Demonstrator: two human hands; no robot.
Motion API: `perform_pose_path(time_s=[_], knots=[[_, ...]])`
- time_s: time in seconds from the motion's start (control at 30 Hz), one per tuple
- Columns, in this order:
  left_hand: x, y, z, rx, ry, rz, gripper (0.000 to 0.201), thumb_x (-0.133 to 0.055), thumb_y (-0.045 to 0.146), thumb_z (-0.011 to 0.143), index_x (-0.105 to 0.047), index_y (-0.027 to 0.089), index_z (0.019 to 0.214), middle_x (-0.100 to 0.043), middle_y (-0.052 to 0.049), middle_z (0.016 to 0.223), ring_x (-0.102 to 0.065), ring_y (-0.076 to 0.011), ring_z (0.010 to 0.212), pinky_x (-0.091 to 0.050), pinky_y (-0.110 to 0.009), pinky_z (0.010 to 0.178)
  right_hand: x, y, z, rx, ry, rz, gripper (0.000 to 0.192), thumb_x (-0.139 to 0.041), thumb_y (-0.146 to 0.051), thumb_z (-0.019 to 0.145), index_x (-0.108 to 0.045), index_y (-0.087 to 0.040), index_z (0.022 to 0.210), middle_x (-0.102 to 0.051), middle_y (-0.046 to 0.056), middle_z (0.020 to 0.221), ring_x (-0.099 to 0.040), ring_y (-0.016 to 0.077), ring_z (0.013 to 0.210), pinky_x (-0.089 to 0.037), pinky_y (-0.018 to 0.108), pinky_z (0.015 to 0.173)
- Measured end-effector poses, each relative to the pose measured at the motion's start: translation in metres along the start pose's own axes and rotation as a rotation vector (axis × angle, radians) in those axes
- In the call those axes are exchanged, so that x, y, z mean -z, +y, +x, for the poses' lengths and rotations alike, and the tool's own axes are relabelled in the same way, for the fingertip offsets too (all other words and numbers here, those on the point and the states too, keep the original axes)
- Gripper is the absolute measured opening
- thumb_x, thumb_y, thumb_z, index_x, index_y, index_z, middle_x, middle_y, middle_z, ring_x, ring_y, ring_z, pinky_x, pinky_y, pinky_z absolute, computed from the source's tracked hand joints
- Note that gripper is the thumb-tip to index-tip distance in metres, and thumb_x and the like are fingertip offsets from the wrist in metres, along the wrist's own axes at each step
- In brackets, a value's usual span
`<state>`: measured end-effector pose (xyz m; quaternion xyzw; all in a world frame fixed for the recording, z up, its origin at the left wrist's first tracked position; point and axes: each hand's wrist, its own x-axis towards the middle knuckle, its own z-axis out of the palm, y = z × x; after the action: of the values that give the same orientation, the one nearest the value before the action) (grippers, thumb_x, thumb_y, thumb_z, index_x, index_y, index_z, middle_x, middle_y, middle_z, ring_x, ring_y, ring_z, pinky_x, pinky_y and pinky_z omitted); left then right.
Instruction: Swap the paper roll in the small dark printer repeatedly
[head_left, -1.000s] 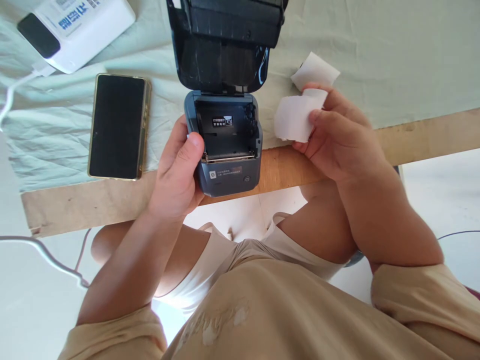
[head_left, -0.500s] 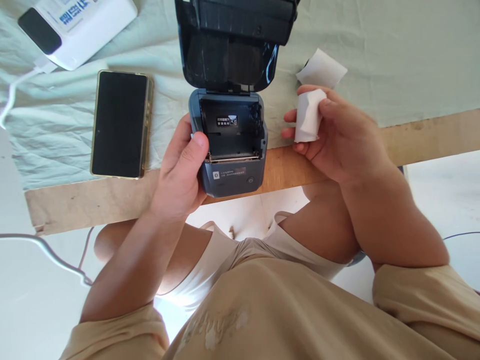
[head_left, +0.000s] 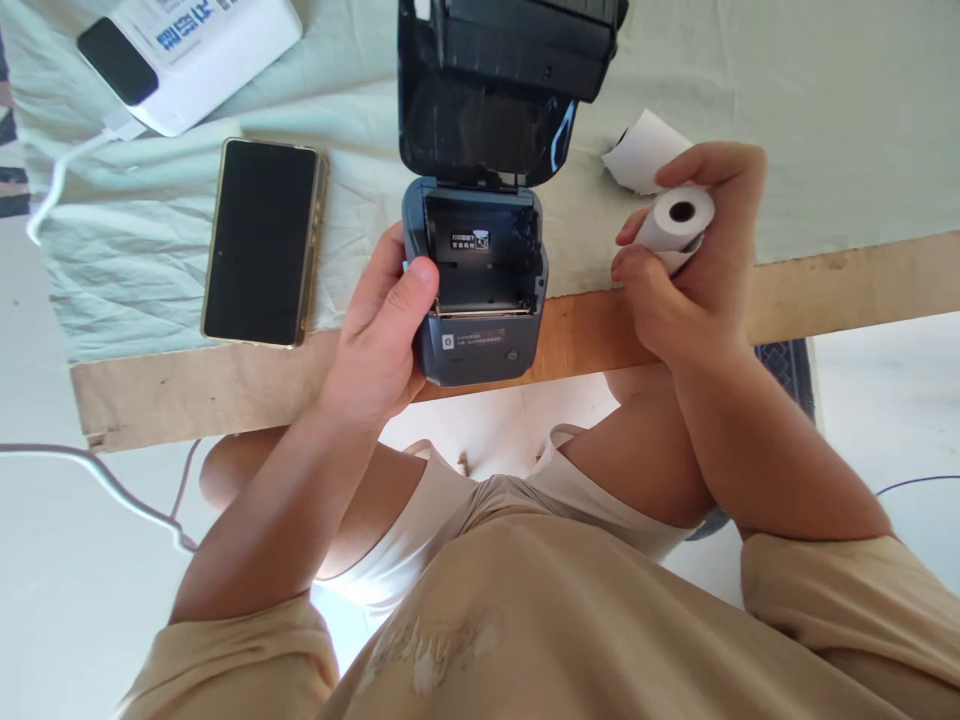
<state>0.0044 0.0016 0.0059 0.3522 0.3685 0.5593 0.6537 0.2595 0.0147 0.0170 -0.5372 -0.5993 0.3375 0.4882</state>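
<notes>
From the head camera, the left hand [head_left: 382,345] is gripping the small thermal printer [head_left: 480,290] at the table edge [head_left: 225,395], its lid [head_left: 487,100] swung open and its paper bay sitting bare. The right hand [head_left: 686,270] is pinching a white paper roll [head_left: 675,222] beside it, not yet loaded. A smartphone [head_left: 262,243] is lying nearby.

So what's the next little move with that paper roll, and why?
Probably carry the paper roll in the right hand leftward and lower it into the printer. Its lid stands open, the paper bay looks empty, and the left hand steadies the body at the table edge.
</notes>
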Motion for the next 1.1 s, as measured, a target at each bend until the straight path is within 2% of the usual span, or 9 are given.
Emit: perform_pose_path(time_s=[0.1,0.17,0.33,0.47,0.53,0.7,0.87,0.97,1.1], knots=[[-0.003,0.001,0.0,-0.007,0.015,-0.002,0.052,-0.094,0.067,0.095,-0.081,0.024,0.12,-0.088,-0.009,0.118,-0.063,-0.0394,0.166,-0.071,-0.05,0.122,-0.003,0.005,0.002,0.187,0.045,-0.159,0.045,-0.081,-0.056,0.095,-0.05,-0.039,0.122,-0.057,0.003,0.121,-0.062,0.0202,0.085,-0.056,0.041,0.074],[-0.005,0.002,0.0,0.01,0.025,0.011,0.057,-0.096,0.071,0.091,-0.08,0.024,0.119,-0.088,-0.009,0.123,-0.062,-0.0395,0.167,-0.071,-0.048,0.122,-0.005,0.006,0.006,0.269,0.038,-0.204,0.052,-0.079,-0.065,0.092,-0.045,-0.037,0.12,-0.055,0.004,0.121,-0.064,0.0222,0.086,-0.058,0.043,0.072],[-0.004,0.002,-0.001,0.015,0.002,0.058,0.06,-0.093,0.075,0.092,-0.079,0.025,0.123,-0.086,-0.007,0.141,-0.056,-0.0392,0.173,-0.069,-0.049,0.126,-0.017,-0.018,0.021,0.464,-0.07,-0.325,0.035,-0.075,-0.047,0.098,-0.049,-0.035,0.118,-0.067,0.005,0.119,-0.076,0.0264,0.1,-0.068,0.049,0.085],[-0.002,0.003,-0.002,0.017,-0.037,0.043,0.056,-0.09,0.072,0.096,-0.078,0.027,0.125,-0.088,-0.006,0.133,-0.058,-0.0362,0.172,-0.068,-0.049,0.127,-0.033,-0.049,0.023,0.535,-0.146,-0.396,0.028,-0.071,-0.034,0.104,-0.062,-0.036,0.13,-0.077,0.005,0.126,-0.08,0.0264,0.116,-0.072,0.045,0.102],[-0.003,0.003,-0.003,0.022,-0.036,0.032,0.054,-0.091,0.071,0.096,-0.077,0.028,0.125,-0.089,-0.005,0.128,-0.061,-0.0351,0.169,-0.068,-0.048,0.126,-0.04,-0.059,0.019,0.504,-0.209,-0.33,0.03,-0.066,-0.031,0.108,-0.068,-0.036,0.137,-0.079,0.004,0.131,-0.08,0.026,0.125,-0.071,0.044,0.111],[-0.005,0.003,-0.004,0.026,-0.009,0.011,0.051,-0.09,0.067,0.097,-0.077,0.027,0.124,-0.087,-0.007,0.129,-0.071,-0.0364,0.158,-0.072,-0.047,0.116,-0.044,-0.063,0.009,0.2,-0.374,-0.278,0.039,-0.076,-0.035,0.103,-0.071,-0.039,0.142,-0.081,0.004,0.14,-0.077,0.0353,0.141,-0.063,0.056,0.128],[-0.009,0.005,-0.005,0.055,0.014,0.037,0.043,-0.084,0.06,0.103,-0.078,0.026,0.127,-0.085,-0.006,0.132,-0.072,-0.036,0.156,-0.072,-0.046,0.113,-0.044,-0.052,0.013,0.269,-0.286,-0.388,0.01,-0.07,-0.035,0.104,-0.071,-0.034,0.113,-0.086,0.003,0.129,-0.084,0.031,0.118,-0.065,0.055,0.116],[-0.01,0.007,-0.004,0.039,0.051,0.056,0.044,-0.087,0.063,0.1,-0.08,0.027,0.123,-0.086,-0.006,0.132,-0.067,-0.0357,0.162,-0.07,-0.044,0.117,-0.043,-0.052,0.015,0.262,-0.294,-0.345,0.007,-0.071,-0.036,0.104,-0.07,-0.033,0.11,-0.087,0.002,0.129,-0.084,0.0323,0.124,-0.065,0.054,0.113],[-0.01,0.007,-0.003,0.036,0.043,0.063,0.05,-0.092,0.069,0.095,-0.081,0.028,0.121,-0.086,-0.007,0.132,-0.066,-0.0361,0.163,-0.068,-0.043,0.12,-0.042,-0.055,0.015,0.196,-0.333,-0.265,0.01,-0.073,-0.035,0.104,-0.071,-0.032,0.113,-0.085,0.002,0.136,-0.08,0.0351,0.137,-0.058,0.058,0.128]])
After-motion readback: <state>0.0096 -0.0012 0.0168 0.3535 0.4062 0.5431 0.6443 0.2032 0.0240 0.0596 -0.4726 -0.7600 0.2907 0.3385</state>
